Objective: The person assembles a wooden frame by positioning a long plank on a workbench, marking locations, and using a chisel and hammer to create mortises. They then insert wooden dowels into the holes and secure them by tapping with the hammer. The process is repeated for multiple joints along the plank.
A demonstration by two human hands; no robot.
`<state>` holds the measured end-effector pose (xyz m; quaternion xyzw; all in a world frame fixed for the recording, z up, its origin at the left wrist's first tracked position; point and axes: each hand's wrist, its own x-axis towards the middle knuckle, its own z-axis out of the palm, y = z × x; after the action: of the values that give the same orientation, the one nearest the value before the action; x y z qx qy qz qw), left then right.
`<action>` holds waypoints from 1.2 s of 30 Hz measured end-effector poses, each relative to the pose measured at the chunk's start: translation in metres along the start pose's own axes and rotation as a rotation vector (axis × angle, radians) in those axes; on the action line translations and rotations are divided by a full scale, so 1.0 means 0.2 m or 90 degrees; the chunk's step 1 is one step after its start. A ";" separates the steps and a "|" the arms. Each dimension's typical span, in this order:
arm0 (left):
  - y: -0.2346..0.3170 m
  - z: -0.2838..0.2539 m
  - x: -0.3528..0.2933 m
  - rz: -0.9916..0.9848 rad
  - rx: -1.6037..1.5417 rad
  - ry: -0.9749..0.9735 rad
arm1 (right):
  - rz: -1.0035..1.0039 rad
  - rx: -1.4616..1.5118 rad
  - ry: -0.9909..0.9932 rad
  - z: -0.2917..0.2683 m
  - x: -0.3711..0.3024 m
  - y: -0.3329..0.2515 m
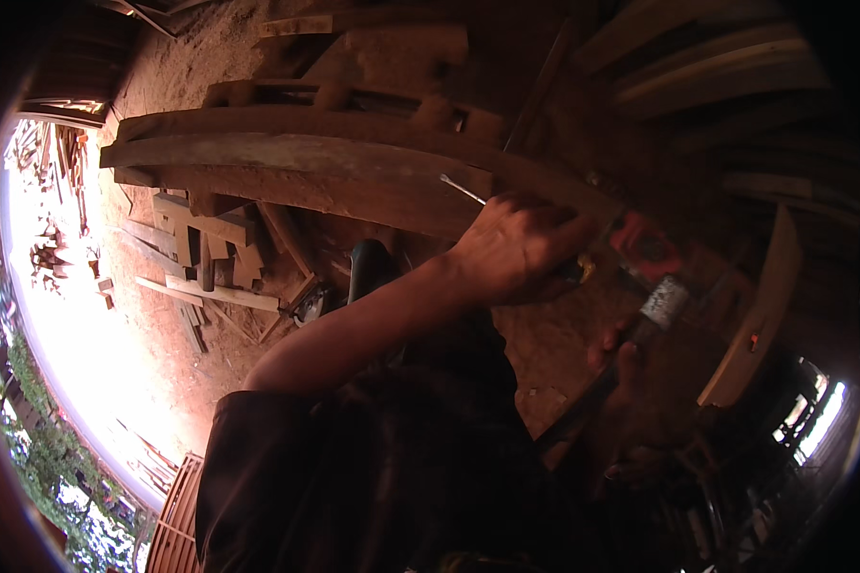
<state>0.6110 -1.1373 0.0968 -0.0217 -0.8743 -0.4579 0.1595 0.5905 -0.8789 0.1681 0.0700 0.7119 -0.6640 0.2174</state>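
My left hand (pixel 521 246) is closed around a slim tool above the wooden beam. The tool's bright metal shaft (pixel 463 189) sticks out past the knuckles with a slightly widened tip; a yellow end (pixel 586 267) shows on the hand's other side. Whether it is a chisel or a screwdriver I cannot tell. In shadow, my right hand (pixel 623 358) has its fingers bent round a dark bar-like tool with a pale, scuffed end (pixel 665 301); its exact kind is unclear. That pale end is to the right of the yellow end, apart from it. A long curved wooden beam (pixel 306 158) lies beyond my left hand.
A red object (pixel 643 245), blurred, sits beyond the right hand. Wood offcuts (pixel 215 229) are scattered on the earth floor (pixel 177 358) at left. Planks (pixel 717 72) are stacked at far right, and a pale board (pixel 760 310) slants at right.
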 end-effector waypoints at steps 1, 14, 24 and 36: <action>0.00 0.00 0.00 0.004 -0.003 -0.007 | -0.030 0.013 0.036 0.03 -0.01 -0.05; 0.02 -0.02 0.06 -0.026 -0.063 0.145 | -0.573 -0.416 0.295 -0.13 0.05 -0.49; -0.01 -0.07 0.08 -0.047 -0.088 0.283 | -0.790 -0.866 0.125 0.40 0.14 -0.46; -0.05 -0.03 0.08 -0.048 -0.129 0.257 | -0.801 -0.274 0.129 0.38 0.04 -0.79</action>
<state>0.5956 -1.1505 0.0968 0.0873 -0.7745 -0.5440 0.3108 0.5374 -0.9709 0.3076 -0.3411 0.7507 -0.4973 -0.2699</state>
